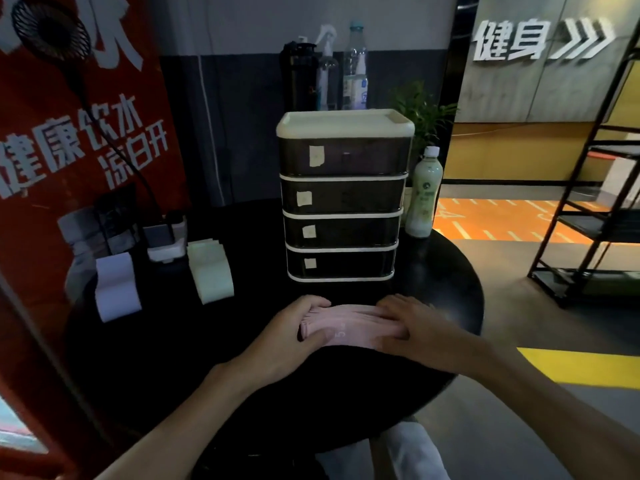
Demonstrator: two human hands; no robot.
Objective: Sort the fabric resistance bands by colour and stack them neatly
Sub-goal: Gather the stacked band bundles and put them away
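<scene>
As left hand [294, 329] and right hand [417, 327] clasp pink bands [349, 322], drawers [343, 230] closed

On round black table [173, 341], mid-back: dark four-drawer plastic cabinet [343, 199]. Just before it: stack of pink fabric bands [349, 325], between left hand [294, 337] and right hand [422, 327]. Far left: white folded bands [116, 287], beside pale green folded bands [211, 271]. Right of cabinet: milky plastic bottle [423, 195].
</scene>
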